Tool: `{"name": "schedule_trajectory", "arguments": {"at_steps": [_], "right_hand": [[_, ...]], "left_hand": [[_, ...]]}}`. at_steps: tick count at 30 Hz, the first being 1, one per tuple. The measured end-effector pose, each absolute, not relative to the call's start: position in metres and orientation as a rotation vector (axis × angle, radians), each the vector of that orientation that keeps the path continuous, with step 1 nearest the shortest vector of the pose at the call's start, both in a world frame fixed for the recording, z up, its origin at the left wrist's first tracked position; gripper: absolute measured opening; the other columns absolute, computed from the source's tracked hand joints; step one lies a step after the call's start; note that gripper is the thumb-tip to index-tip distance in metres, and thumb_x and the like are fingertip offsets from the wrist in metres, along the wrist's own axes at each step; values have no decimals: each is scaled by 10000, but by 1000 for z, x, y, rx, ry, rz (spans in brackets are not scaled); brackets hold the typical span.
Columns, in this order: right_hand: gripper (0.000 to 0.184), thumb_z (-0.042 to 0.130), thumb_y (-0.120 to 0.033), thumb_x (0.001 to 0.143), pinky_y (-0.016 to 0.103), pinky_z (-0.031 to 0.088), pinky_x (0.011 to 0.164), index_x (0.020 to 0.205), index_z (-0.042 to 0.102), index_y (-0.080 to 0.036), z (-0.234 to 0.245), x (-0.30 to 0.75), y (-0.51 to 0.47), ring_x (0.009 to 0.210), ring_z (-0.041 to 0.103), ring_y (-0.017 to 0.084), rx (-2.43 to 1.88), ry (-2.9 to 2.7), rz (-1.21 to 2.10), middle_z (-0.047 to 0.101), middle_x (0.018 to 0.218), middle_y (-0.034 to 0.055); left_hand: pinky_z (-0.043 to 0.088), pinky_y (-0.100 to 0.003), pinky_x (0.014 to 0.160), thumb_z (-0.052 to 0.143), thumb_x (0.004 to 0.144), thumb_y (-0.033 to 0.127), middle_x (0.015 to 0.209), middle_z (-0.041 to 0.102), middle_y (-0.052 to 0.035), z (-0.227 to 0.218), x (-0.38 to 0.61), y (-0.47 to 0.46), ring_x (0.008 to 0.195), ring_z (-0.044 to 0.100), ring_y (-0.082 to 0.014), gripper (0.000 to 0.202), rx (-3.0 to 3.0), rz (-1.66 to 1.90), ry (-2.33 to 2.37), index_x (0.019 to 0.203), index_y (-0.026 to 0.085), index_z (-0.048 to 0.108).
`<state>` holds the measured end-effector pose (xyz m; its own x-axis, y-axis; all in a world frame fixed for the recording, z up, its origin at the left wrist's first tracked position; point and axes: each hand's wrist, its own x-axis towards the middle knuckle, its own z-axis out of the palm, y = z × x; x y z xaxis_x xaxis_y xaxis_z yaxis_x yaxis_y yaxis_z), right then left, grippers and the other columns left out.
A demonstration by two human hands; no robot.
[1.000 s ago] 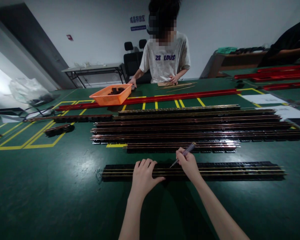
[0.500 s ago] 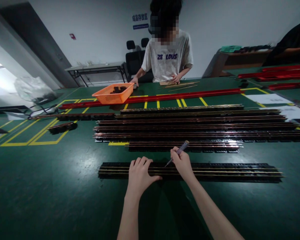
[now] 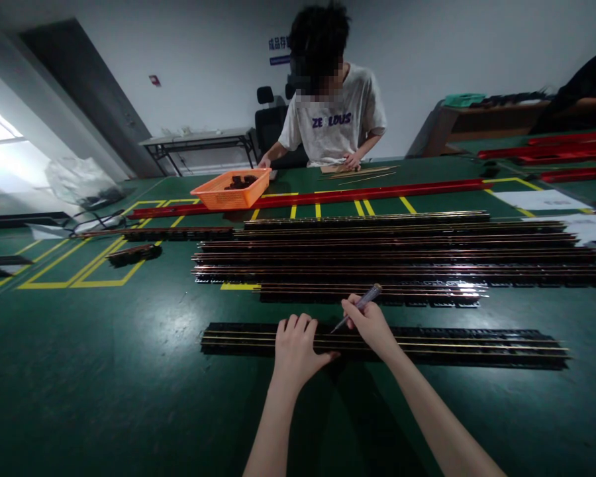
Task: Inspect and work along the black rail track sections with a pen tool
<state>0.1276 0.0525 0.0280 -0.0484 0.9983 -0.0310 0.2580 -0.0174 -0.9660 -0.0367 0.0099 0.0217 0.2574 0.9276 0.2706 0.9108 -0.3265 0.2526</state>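
A long black strip with thin brass rails (image 3: 477,344) lies across the green table in front of me. My left hand (image 3: 295,348) rests flat on it, fingers stretched out over the rails. Just to its right, my right hand (image 3: 370,324) is closed on a small screwdriver (image 3: 360,306) with a clear violet handle, held like a pen. The screwdriver's tip points down at the strip between my two hands.
Several more long rail strips (image 3: 402,255) lie stacked behind. Beyond them lie a red bar (image 3: 328,195) and an orange basket (image 3: 233,189) of dark parts. A person in a white T-shirt (image 3: 335,122) works at the far edge. Another person's arm (image 3: 591,103) shows far right.
Both hands have shifted slightly to the right along the strip, still in the same pose. The camera has moved a little.
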Motion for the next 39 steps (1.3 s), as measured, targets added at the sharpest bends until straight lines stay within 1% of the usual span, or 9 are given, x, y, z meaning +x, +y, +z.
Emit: {"name": "schedule_trajectory", "arguments": {"at_steps": [3,8,13,21,26,33,36,39], "right_hand": [[343,467,-475,810,277,395,607,593,489,-211,28,140,55,487,488,138,-1350,-1492,1167,513,464,-27],[375,481,-523,802,282,399,616,603,515,-206,25,160,56,503,517,149,-1360,-1497,1201,547,474,-15],[364,477,-510,808,284,396,629,607,511,-209,22,163,54,527,517,153,-1376,-1513,1195,554,484,-15],[363,455,-476,803,281,372,585,552,475,-214,26,162,51,482,469,142,-1410,-1452,1106,504,444,-23],[339,474,-439,775,272,357,552,520,457,-217,26,162,50,455,442,132,-1424,-1387,1098,468,425,-35],[277,447,-334,770,257,358,531,520,454,-213,18,166,52,436,441,121,-1439,-1317,1049,443,409,-46],[272,458,-339,769,254,358,520,530,462,-210,16,168,52,431,443,119,-1410,-1311,1059,444,410,-46],[305,487,-399,773,251,360,507,537,471,-206,17,167,52,429,442,118,-1404,-1303,1066,445,413,-43]], "left_hand": [[427,-419,797,692,617,525,937,610,-56,23,-37,10,868,528,-236,479,2451,589,1792,936,178,606],[421,-438,829,678,640,529,961,617,-56,21,-38,9,898,535,-244,484,2456,620,1777,969,182,600],[421,-443,837,655,652,566,976,619,-58,18,-39,9,912,543,-247,508,2464,607,1767,980,182,597],[414,-448,850,648,658,571,975,615,-57,19,-38,9,919,543,-246,499,2450,607,1758,977,191,595],[412,-450,848,631,673,574,982,614,-57,19,-39,8,919,544,-247,489,2446,619,1744,985,200,590],[410,-444,851,623,676,587,976,619,-63,20,-38,9,916,543,-246,511,2456,602,1758,984,180,598],[413,-441,850,613,684,590,979,620,-64,20,-38,9,917,544,-244,513,2464,588,1745,988,176,598],[409,-445,862,618,690,568,990,619,-65,20,-38,9,930,543,-245,497,2454,589,1752,994,175,596]]}}
